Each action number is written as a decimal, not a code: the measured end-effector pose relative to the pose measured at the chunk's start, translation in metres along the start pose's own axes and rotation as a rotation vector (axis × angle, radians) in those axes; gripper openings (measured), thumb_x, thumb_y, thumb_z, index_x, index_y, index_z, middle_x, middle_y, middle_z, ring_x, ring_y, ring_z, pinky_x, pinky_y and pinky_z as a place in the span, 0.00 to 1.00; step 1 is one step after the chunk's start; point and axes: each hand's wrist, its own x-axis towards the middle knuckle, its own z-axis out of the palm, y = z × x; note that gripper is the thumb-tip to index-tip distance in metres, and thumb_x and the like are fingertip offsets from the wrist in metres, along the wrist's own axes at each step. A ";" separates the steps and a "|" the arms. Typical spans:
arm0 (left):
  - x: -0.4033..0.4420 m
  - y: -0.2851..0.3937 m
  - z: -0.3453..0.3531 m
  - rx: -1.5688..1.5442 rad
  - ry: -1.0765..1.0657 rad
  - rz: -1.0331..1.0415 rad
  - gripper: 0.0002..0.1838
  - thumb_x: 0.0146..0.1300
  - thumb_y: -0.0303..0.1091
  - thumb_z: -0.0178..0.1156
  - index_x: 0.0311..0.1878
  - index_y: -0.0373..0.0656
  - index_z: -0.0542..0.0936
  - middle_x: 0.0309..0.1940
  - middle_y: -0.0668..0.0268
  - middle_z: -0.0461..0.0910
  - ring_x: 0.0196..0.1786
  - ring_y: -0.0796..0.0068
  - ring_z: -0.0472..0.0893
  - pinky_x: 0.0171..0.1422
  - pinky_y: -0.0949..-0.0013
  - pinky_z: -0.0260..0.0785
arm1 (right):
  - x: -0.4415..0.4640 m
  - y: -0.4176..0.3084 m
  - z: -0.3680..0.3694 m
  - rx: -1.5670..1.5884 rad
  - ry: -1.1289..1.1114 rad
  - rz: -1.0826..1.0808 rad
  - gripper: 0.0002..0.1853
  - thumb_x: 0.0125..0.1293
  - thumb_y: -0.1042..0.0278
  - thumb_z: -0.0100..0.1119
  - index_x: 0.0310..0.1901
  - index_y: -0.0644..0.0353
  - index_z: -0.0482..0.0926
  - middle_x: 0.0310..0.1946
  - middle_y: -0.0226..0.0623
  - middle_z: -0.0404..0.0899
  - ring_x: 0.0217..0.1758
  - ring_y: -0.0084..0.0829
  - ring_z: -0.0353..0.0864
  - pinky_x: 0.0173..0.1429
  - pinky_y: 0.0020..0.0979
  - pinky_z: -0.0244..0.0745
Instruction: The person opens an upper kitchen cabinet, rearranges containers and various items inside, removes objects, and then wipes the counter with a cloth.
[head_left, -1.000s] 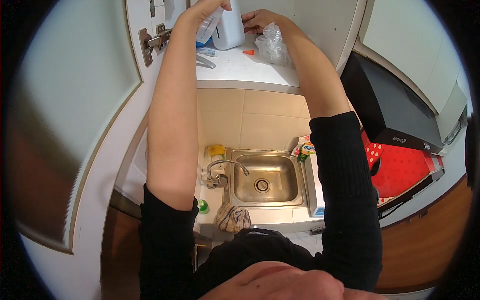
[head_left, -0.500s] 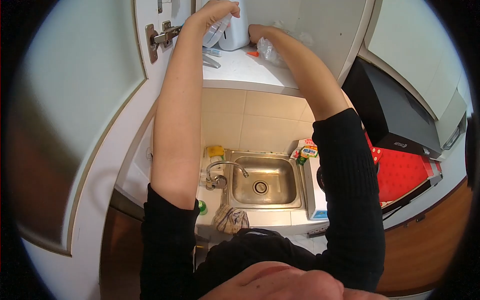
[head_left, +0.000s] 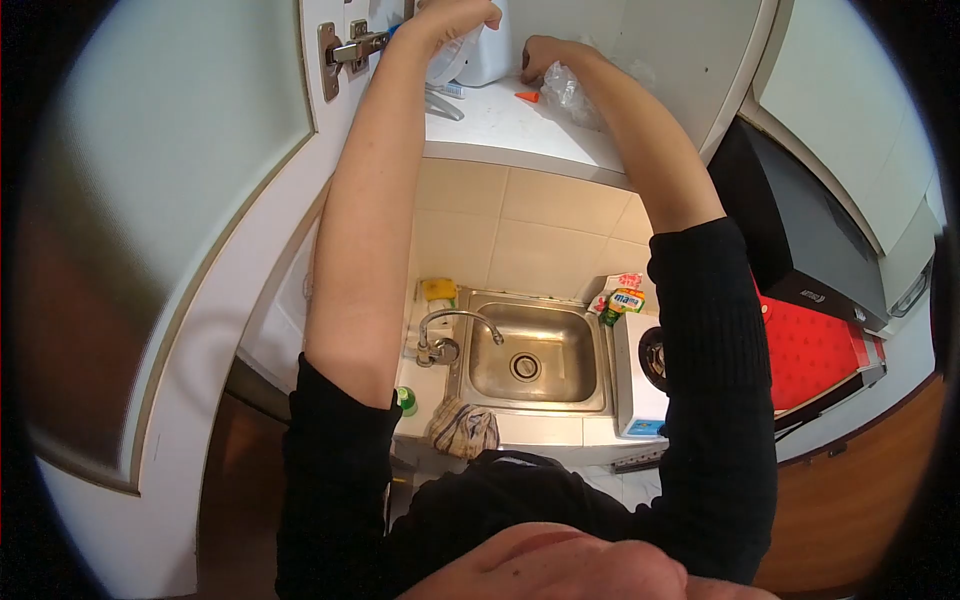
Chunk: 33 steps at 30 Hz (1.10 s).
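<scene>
You reach both arms up into a white wall cabinet with a flat shelf [head_left: 530,152]. Its white-framed, frosted-glass door [head_left: 190,150] is swung out on your left. On your right a black, box-shaped range hood [head_left: 800,230] sits above a red cover [head_left: 810,350]. Below the shelf lies a rectangular stainless-steel sink [head_left: 540,408], with a curved chrome faucet [head_left: 440,350] at its left edge.

On the shelf stands a smooth white plastic container [head_left: 490,62], between your hands, its top cut off by the upper edge of your view. Your left hand [head_left: 456,20] is bent over a clear, see-through plastic piece [head_left: 448,66], just left of that container. The palm hides most of the contact, so you cannot tell whether the fingers pinch the piece or only rest against it.

Your right hand [head_left: 545,58] is just right of the white container, a slight gap between them. Its fingers curl down toward the shelf; whether they hold anything you cannot tell. A crumpled clear plastic bag [head_left: 568,95] lies by that wrist. Near the shelf's left front lie a grey curved strip [head_left: 444,106] and, behind it, a small white-and-blue tube [head_left: 454,90]. Smallest is a bright orange cone-shaped tip [head_left: 527,97], lying between the white container and the bag.
</scene>
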 end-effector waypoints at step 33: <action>0.113 -0.032 0.068 -0.044 -0.052 0.115 0.24 0.41 0.40 0.67 0.45 0.40 0.85 0.41 0.56 0.84 0.46 0.61 0.79 0.50 0.63 0.72 | -0.080 -0.004 -0.115 1.193 0.877 -0.079 0.11 0.66 0.70 0.60 0.46 0.63 0.85 0.32 0.33 0.83 0.32 0.24 0.77 0.36 0.27 0.72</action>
